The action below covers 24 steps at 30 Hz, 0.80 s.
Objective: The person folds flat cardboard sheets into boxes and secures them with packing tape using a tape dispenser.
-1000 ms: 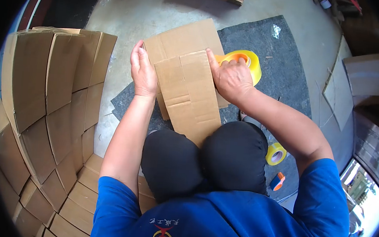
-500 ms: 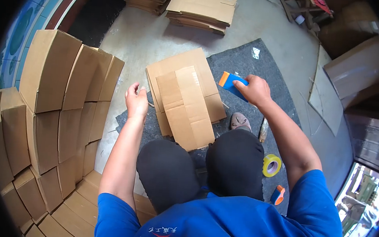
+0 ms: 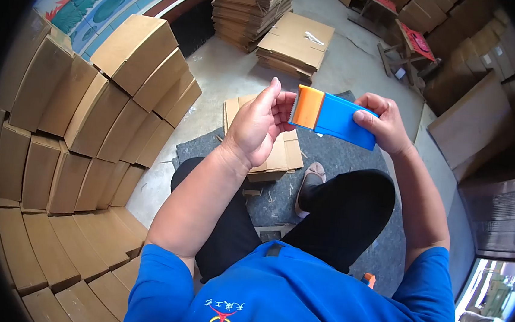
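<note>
My right hand [image 3: 382, 123] grips the blue body of a tape dispenser [image 3: 346, 121], thumb on its near face. The dispenser's orange head with a toothed cutting edge points left. At that toothed edge is my left hand [image 3: 259, 123], its thumb raised and its fingers apart, partly hidden behind the orange end. Below both hands, flattened cardboard boxes [image 3: 288, 154] lie on a dark mat [image 3: 355, 153] between my legs, partly covered by the left hand.
Stacked cardboard boxes [image 3: 106, 119] form a wall on the left. Ahead stand a tall stack of flat cardboard [image 3: 248, 9] and a lower pile [image 3: 294, 37]. Wooden stools with red tops [image 3: 417, 40] are at the back right. An orange item [image 3: 369, 280] lies by my right side.
Both hands have come up and closer together, bringing the tape dispenser to my left fingers. My view has tilted up, and my right leg has swung outward.
</note>
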Motion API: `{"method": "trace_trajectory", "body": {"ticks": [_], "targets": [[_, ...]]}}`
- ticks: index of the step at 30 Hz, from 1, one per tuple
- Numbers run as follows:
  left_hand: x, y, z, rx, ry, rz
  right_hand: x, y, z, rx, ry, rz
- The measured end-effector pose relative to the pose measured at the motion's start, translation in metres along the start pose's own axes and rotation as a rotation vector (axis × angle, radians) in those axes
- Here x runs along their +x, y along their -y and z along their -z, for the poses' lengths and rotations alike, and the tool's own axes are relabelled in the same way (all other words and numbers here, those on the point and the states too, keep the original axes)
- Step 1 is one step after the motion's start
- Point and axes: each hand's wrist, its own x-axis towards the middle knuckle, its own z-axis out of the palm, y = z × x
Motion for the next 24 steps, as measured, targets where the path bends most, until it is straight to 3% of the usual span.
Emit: {"method": "trace_trajectory", "body": {"ticks": [7,12,15,16,24], "targets": [[-0.027,0.042,0.024,-0.021,-0.162,0.049,-0.012,-0.007,-0.032,0.020,0.178,-0.113],[-0.028,0.112,0.058,-0.066,-0.414,0.032,-0.009,-0.048,-0.058,-0.102,0.315,-0.223],[-0.035,0.163,0.089,-0.136,-0.540,0.135,-0.010,-0.074,-0.059,-0.235,0.496,-0.339],[-0.040,0.165,0.098,-0.123,-0.615,0.146,-0.009,-0.084,-0.055,-0.242,0.561,-0.373],[-0.011,0.133,0.156,0.018,-0.885,0.116,0.028,-0.101,-0.082,-0.317,0.471,-0.386]]}}
